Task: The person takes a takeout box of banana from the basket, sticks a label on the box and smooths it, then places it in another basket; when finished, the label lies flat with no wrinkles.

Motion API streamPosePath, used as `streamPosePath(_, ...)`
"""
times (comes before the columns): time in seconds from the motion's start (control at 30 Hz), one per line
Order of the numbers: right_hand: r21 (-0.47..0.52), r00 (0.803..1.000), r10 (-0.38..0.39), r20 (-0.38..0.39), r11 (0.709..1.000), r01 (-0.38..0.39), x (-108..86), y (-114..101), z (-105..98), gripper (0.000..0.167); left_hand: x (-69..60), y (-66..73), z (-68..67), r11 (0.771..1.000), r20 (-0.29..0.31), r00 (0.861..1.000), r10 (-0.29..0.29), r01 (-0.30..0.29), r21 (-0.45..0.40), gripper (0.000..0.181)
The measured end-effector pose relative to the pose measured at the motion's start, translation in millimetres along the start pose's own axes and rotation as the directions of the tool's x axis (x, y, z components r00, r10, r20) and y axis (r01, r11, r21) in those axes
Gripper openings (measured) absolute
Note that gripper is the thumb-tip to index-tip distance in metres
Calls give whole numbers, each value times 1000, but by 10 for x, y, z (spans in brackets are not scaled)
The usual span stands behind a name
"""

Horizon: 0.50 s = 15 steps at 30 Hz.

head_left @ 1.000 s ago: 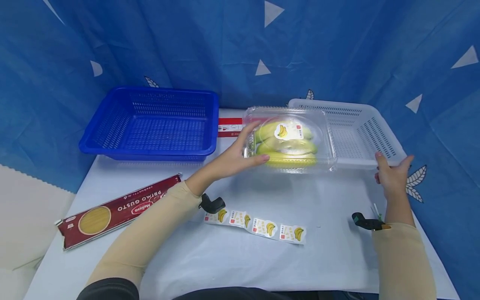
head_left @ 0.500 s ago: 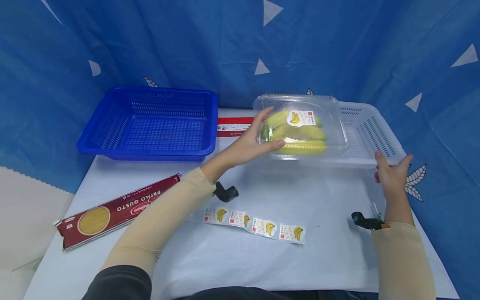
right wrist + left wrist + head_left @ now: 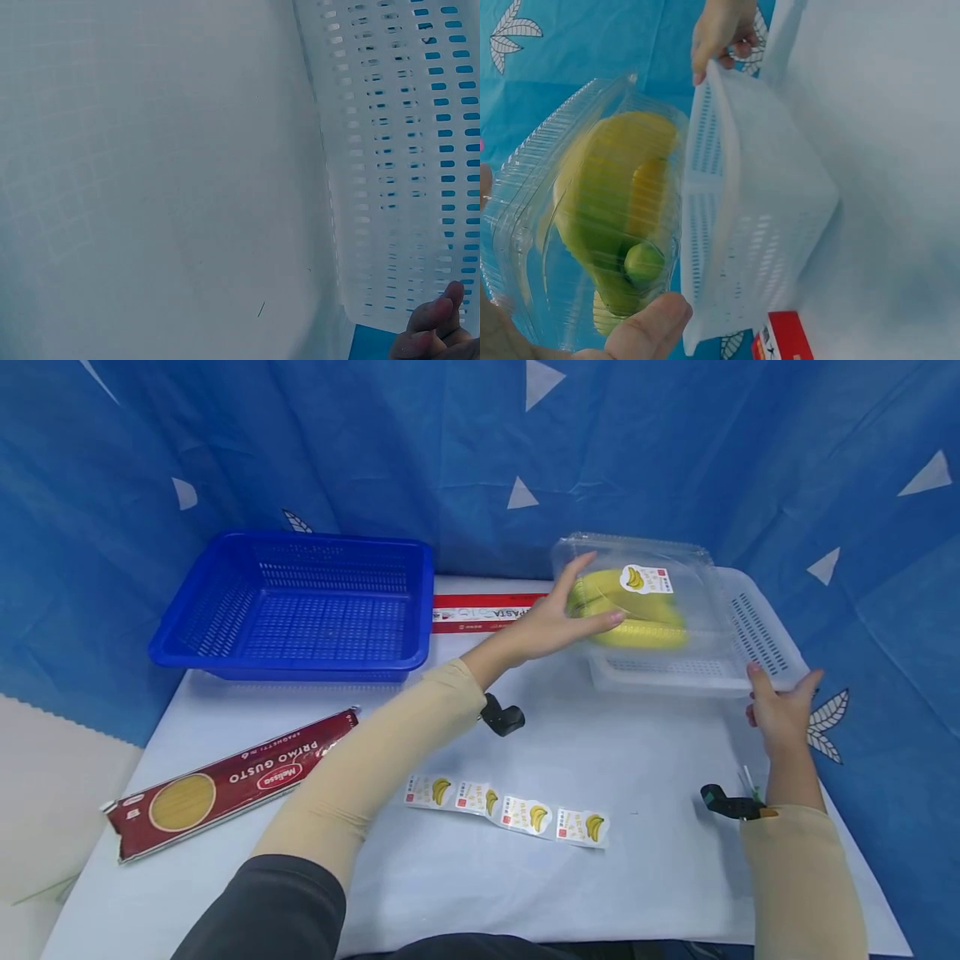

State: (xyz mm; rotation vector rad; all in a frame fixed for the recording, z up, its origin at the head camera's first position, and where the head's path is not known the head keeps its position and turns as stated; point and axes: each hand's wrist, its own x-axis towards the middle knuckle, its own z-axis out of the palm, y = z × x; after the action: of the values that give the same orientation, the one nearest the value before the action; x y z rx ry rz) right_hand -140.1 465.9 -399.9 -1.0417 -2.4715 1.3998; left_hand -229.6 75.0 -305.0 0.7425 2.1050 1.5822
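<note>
In the head view my left hand [image 3: 551, 628] grips the left end of a clear plastic clamshell box [image 3: 705, 610]. Yellow-green bananas [image 3: 637, 631] lie inside, and a white banana sticker [image 3: 647, 580] is on its lid. The box is held over the white perforated basket [image 3: 757, 622], covering much of that basket's opening. The left wrist view shows the box [image 3: 525, 217] beside the basket's rim, with the left thumb [image 3: 649, 330] along its edge. At the basket's near right corner, my right hand [image 3: 782, 714] pinches the rim.
A blue basket [image 3: 300, 672] stands at the back left. Left of it toward the front lies a red spaghetti pack [image 3: 232, 785]. A strip of banana stickers [image 3: 506, 810] lies on the white table [image 3: 637, 893]. Behind the left hand is a red-and-white pasta box [image 3: 480, 613].
My left hand has carried the box of bananas right and farther back, from beside the white basket to above it. The right hand has stayed at the basket's corner.
</note>
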Motion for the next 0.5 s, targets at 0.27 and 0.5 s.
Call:
streamPosePath(0.27, -8, 1000, 6, -5, 1000, -6, -5, 8, -8, 106, 305, 68, 194, 998, 10, 999, -36, 36, -52, 91)
streamPosePath(0.5, 1, 1000, 12, -6, 1000, -12, -24, 3, 3, 107, 496, 134, 414, 997, -2, 997, -71, 71, -24, 90)
